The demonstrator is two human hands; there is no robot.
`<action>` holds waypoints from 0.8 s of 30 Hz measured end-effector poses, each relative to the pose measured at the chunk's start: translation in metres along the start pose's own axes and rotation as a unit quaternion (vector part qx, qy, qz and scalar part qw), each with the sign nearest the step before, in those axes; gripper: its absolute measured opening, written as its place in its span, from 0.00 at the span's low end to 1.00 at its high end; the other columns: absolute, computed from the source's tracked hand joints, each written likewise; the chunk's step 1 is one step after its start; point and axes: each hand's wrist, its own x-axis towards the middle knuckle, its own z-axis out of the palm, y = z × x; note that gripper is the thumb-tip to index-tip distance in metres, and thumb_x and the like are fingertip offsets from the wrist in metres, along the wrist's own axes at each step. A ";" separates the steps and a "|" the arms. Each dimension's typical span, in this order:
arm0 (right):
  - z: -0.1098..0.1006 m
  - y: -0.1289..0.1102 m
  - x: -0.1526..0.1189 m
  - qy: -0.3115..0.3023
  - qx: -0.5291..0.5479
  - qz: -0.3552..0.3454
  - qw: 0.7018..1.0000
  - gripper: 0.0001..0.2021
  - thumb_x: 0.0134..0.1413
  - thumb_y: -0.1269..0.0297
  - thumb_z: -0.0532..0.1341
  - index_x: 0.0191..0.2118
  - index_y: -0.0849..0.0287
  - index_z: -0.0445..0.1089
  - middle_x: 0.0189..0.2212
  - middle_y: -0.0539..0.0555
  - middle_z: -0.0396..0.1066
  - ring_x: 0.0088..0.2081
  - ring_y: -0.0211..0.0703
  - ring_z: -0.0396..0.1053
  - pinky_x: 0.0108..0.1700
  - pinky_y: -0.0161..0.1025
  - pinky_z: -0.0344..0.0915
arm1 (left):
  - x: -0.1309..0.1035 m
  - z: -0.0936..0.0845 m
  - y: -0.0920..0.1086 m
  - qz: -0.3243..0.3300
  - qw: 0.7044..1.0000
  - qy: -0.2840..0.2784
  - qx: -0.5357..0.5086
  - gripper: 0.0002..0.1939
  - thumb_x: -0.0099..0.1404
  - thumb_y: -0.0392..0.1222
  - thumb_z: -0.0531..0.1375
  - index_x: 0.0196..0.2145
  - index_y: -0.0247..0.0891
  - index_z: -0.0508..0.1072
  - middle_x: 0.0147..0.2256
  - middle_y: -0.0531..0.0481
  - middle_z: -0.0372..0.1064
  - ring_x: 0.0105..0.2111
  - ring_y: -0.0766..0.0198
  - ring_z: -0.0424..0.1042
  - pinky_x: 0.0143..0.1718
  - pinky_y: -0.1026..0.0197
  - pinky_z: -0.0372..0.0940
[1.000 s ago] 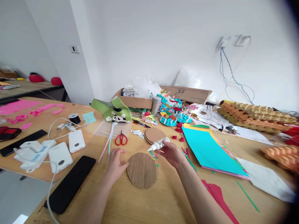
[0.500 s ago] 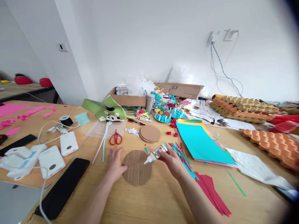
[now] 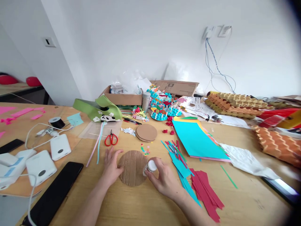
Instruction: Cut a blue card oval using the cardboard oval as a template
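Observation:
A round corrugated cardboard disc (image 3: 133, 168) lies flat on the table in front of me. At its left edge is my left hand (image 3: 113, 164), fingers apart, thumb and fingertips at the rim. My right hand (image 3: 162, 179) grips a small white glue bottle (image 3: 151, 165) over the disc's right edge. The bottle's round white end faces me; its nozzle is hidden. Just behind the disc are small coloured paper dots (image 3: 145, 149). Farther back lie smooth cardboard discs (image 3: 147, 132) in a stack, and red-handled scissors (image 3: 111, 139) to their left.
Blue strips (image 3: 185, 175), red paper strips (image 3: 207, 191) and blue sheets (image 3: 199, 139) lie on the right. A black power bank-like slab (image 3: 55, 191) and white devices (image 3: 41, 166) with cables are on the left. A green felt piece (image 3: 97, 108) and a cardboard box (image 3: 124, 99) stand behind.
The glue bottle has turned from nozzle pointing down-left to its round end facing me, and my right hand has moved down and closer to the disc. The view has shifted slightly right.

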 end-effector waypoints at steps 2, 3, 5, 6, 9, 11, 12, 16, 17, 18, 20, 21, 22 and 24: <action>0.000 0.001 0.000 0.009 -0.006 0.004 1.000 0.04 0.58 0.64 0.57 0.36 0.56 0.60 0.32 0.54 0.68 0.34 0.44 0.66 0.36 0.37 0.58 | -0.001 0.000 0.002 0.017 1.000 0.001 0.007 0.29 0.49 0.21 0.55 0.48 0.38 0.69 0.64 0.42 0.43 0.66 0.40 0.30 0.64 0.41 0.37; 0.000 0.001 0.000 0.011 -0.008 0.013 1.000 0.04 0.58 0.64 0.57 0.36 0.56 0.60 0.32 0.54 0.68 0.34 0.44 0.65 0.35 0.37 0.58 | -0.002 0.000 0.003 0.028 1.000 0.002 0.012 0.28 0.48 0.20 0.55 0.46 0.38 0.70 0.64 0.43 0.44 0.67 0.40 0.29 0.64 0.41 0.37; 0.000 0.000 0.000 0.005 -0.005 0.020 1.000 0.04 0.58 0.64 0.57 0.37 0.56 0.60 0.32 0.53 0.68 0.33 0.44 0.65 0.35 0.37 0.58 | -0.003 0.000 0.006 0.053 0.998 0.002 0.023 0.27 0.47 0.18 0.53 0.42 0.39 0.73 0.63 0.44 0.45 0.67 0.42 0.29 0.64 0.41 0.38; 0.001 -0.001 -0.001 -0.003 -0.001 0.016 1.000 0.05 0.57 0.64 0.58 0.37 0.57 0.60 0.32 0.53 0.68 0.34 0.44 0.65 0.36 0.38 0.58 | -0.004 0.001 0.007 0.065 0.997 0.002 0.030 0.27 0.47 0.17 0.52 0.40 0.40 0.73 0.63 0.45 0.46 0.67 0.43 0.29 0.64 0.40 0.39; 0.002 -0.004 -0.001 -0.025 0.009 0.000 1.000 0.05 0.56 0.65 0.58 0.36 0.57 0.60 0.32 0.54 0.67 0.35 0.44 0.64 0.36 0.37 0.58 | -0.005 0.001 0.011 0.092 0.995 -0.003 0.046 0.27 0.45 0.16 0.50 0.36 0.41 0.75 0.63 0.47 0.48 0.67 0.44 0.30 0.64 0.40 0.40; 0.003 -0.005 -0.001 -0.028 0.011 0.007 1.000 0.05 0.57 0.64 0.58 0.35 0.57 0.60 0.31 0.53 0.67 0.34 0.44 0.64 0.35 0.37 0.58 | -0.005 0.000 0.012 0.101 0.994 -0.001 0.048 0.27 0.45 0.16 0.50 0.35 0.41 0.75 0.62 0.48 0.49 0.67 0.45 0.31 0.64 0.40 0.41; 0.003 -0.005 -0.001 -0.025 0.011 0.013 1.000 0.05 0.57 0.64 0.58 0.35 0.57 0.60 0.31 0.53 0.67 0.34 0.44 0.64 0.35 0.38 0.57 | -0.005 0.000 0.012 0.104 0.993 -0.001 0.047 0.27 0.45 0.16 0.50 0.35 0.41 0.75 0.63 0.49 0.49 0.67 0.45 0.31 0.64 0.40 0.42; 0.007 -0.011 -0.002 -0.026 0.011 0.002 1.000 0.06 0.57 0.64 0.58 0.34 0.57 0.58 0.30 0.53 0.66 0.33 0.43 0.63 0.34 0.37 0.57 | -0.006 0.002 0.011 0.132 0.990 -0.014 0.040 0.31 0.45 0.15 0.49 0.35 0.44 0.77 0.64 0.53 0.46 0.67 0.48 0.30 0.64 0.39 0.41; 0.008 -0.013 -0.002 -0.033 0.012 -0.007 0.999 0.06 0.56 0.64 0.58 0.34 0.57 0.57 0.30 0.53 0.66 0.33 0.43 0.63 0.34 0.37 0.57 | -0.006 0.002 0.010 0.142 0.989 -0.019 0.039 0.32 0.44 0.14 0.49 0.35 0.45 0.78 0.64 0.54 0.45 0.67 0.48 0.30 0.64 0.38 0.41; 0.009 -0.014 -0.003 -0.039 0.013 -0.015 0.999 0.07 0.56 0.64 0.58 0.33 0.56 0.57 0.30 0.53 0.65 0.33 0.43 0.63 0.34 0.37 0.57 | -0.006 0.003 0.010 0.151 0.988 -0.021 0.040 0.33 0.44 0.14 0.49 0.35 0.46 0.78 0.64 0.54 0.44 0.67 0.48 0.30 0.64 0.37 0.40; 0.010 -0.016 -0.003 -0.039 0.014 -0.024 0.999 0.08 0.55 0.64 0.59 0.33 0.56 0.56 0.30 0.52 0.65 0.33 0.43 0.63 0.34 0.36 0.57 | -0.007 0.004 0.011 0.163 0.985 -0.024 0.044 0.33 0.43 0.14 0.48 0.35 0.47 0.78 0.65 0.55 0.42 0.67 0.46 0.30 0.63 0.35 0.41; 0.009 -0.015 -0.003 -0.033 0.014 -0.023 0.999 0.08 0.56 0.65 0.59 0.33 0.56 0.56 0.30 0.52 0.65 0.33 0.43 0.62 0.34 0.36 0.57 | -0.008 0.004 0.011 0.168 0.985 -0.024 0.045 0.33 0.43 0.14 0.49 0.35 0.46 0.78 0.65 0.55 0.42 0.67 0.46 0.31 0.62 0.34 0.41; 0.008 -0.014 -0.003 -0.027 0.015 -0.021 0.999 0.07 0.56 0.65 0.58 0.34 0.56 0.56 0.29 0.52 0.65 0.33 0.43 0.62 0.34 0.36 0.57 | -0.008 0.003 0.011 0.173 0.983 -0.026 0.046 0.33 0.43 0.14 0.49 0.36 0.46 0.78 0.65 0.55 0.41 0.67 0.45 0.31 0.62 0.34 0.41; 0.007 -0.012 -0.002 -0.016 0.015 -0.015 1.000 0.07 0.56 0.65 0.58 0.34 0.56 0.57 0.29 0.52 0.65 0.33 0.43 0.62 0.34 0.37 0.56 | -0.009 0.003 0.012 0.188 0.981 -0.029 0.047 0.33 0.43 0.14 0.49 0.36 0.45 0.78 0.66 0.55 0.40 0.67 0.44 0.32 0.62 0.33 0.41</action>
